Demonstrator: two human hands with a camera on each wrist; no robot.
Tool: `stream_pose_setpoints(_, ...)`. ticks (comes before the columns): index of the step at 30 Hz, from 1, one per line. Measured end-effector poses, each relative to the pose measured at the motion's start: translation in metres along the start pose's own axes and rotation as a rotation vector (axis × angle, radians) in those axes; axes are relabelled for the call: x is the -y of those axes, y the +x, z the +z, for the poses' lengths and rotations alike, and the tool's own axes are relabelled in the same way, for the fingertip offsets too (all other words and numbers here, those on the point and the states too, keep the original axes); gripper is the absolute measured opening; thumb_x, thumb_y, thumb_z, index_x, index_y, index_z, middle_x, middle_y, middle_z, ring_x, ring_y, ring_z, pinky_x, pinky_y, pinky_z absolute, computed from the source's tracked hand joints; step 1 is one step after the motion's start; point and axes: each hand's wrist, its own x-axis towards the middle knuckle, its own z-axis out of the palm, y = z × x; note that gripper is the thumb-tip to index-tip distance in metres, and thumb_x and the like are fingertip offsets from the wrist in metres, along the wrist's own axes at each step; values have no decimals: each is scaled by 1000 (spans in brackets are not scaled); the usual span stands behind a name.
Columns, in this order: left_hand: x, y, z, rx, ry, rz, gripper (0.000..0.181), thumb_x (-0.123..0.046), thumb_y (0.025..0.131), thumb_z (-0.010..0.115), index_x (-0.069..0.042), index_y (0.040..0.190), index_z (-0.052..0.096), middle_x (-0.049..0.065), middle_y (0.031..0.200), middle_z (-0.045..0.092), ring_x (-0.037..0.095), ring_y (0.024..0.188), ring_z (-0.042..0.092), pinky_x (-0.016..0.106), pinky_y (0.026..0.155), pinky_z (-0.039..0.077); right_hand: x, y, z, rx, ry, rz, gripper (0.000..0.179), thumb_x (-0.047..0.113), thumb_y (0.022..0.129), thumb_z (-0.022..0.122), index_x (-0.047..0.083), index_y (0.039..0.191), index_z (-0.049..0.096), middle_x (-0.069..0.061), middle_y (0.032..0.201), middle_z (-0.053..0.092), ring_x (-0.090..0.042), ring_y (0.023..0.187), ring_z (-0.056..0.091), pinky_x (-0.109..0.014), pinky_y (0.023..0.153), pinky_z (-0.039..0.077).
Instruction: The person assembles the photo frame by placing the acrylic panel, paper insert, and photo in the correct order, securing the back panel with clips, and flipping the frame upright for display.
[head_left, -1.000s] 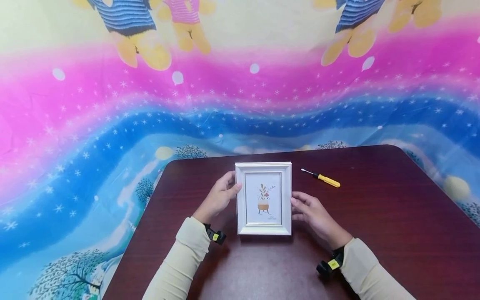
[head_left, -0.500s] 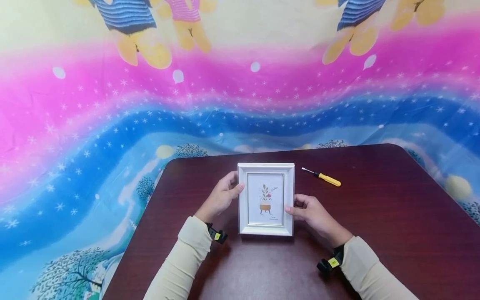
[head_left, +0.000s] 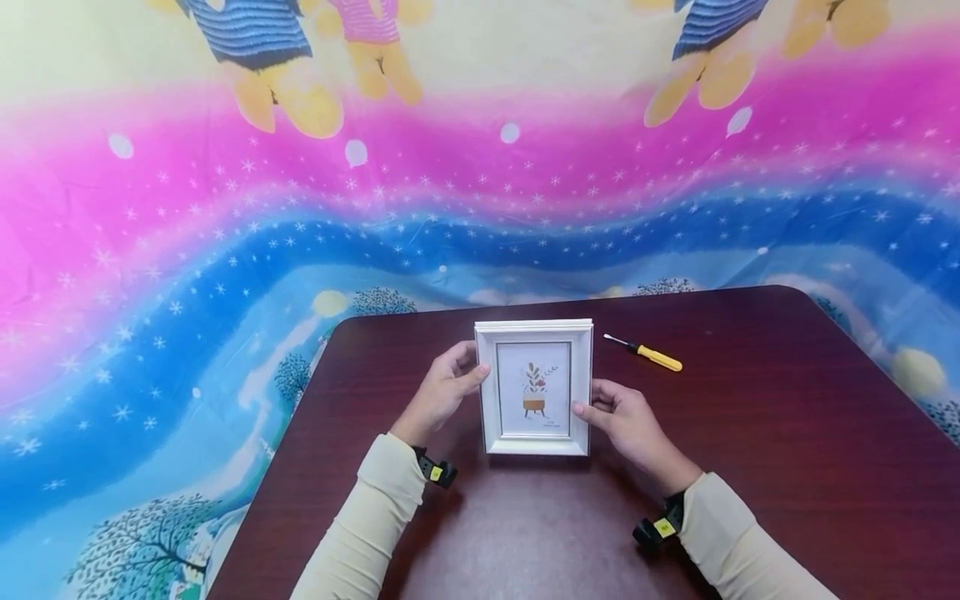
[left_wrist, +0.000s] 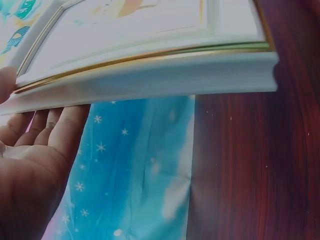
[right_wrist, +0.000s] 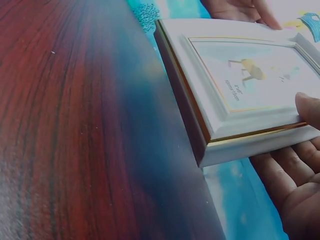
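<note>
A white picture frame with a thin gold line round its edge is held up between both hands, its picture of a potted plant facing the head camera. My left hand grips the left side, thumb on the front border and fingers behind. On the right side, lower down, my right hand grips it the same way, thumb on the front. In the left wrist view, the frame shows its side edge above the palm. The right wrist view shows the frame's lower corner, apart from the table.
On the dark red-brown table, a screwdriver with a yellow handle lies to the right behind the frame. A colourful printed cloth hangs beyond the table's far edge. Each wrist wears a black strap with a small camera.
The right thumb has come round onto the front of the frame. The frame has shifted slightly right, and its lower edge has risen and tilted. The screwdriver has not moved.
</note>
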Motion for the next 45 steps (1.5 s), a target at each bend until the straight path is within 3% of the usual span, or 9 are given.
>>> stream_pose_setpoints(10, 7, 1, 4, -46, 61, -69, 42, -36, 98, 59, -1, 120, 61, 15, 114, 64, 26, 103, 64, 40, 84, 55, 3, 1, -3, -45, -45, -42, 47, 24, 89, 74, 2, 128, 61, -14, 113, 68, -26, 98, 68, -41, 83, 55)
stream_pose_setpoints(16, 9, -2, 5, -67, 98, -129, 52, -44, 97, 58, 1, 122, 61, 16, 113, 64, 27, 98, 66, 48, 86, 53, 3, 2, -4, -57, -41, -47, 47, 26, 88, 74, 3, 127, 62, -13, 114, 68, -24, 98, 68, -41, 83, 55)
stream_pose_setpoints(23, 21, -6, 6, -81, 99, -136, 53, -41, 100, 53, 8, 121, 60, 21, 109, 65, 31, 95, 66, 49, 86, 53, 5, 2, -5, -77, -36, -53, 47, 24, 88, 75, 2, 128, 62, -14, 115, 68, -25, 100, 67, -41, 84, 54)
stream_pose_setpoints(29, 23, -9, 7, -108, 157, -145, 53, -41, 102, 49, 8, 114, 63, 16, 93, 67, 33, 89, 65, 44, 82, 55, 4, 2, -3, -96, -39, -65, 48, 24, 87, 75, 1, 128, 62, -16, 115, 68, -27, 101, 67, -39, 83, 55)
stream_pose_setpoints(37, 26, -7, 9, -64, 146, -158, 61, -44, 103, 44, 10, 129, 56, 23, 112, 65, 36, 96, 65, 50, 87, 52, 1, 1, -2, -112, -26, -65, 47, 19, 87, 76, 0, 127, 63, -16, 111, 69, -25, 98, 68, -35, 81, 56)
stream_pose_setpoints(45, 29, -7, 9, -58, 178, -165, 63, -49, 102, 42, 7, 126, 60, 18, 110, 67, 30, 99, 66, 51, 92, 49, -2, 1, -1, -107, -13, -67, 47, 18, 87, 76, -2, 127, 62, -18, 112, 68, -26, 98, 68, -36, 82, 55)
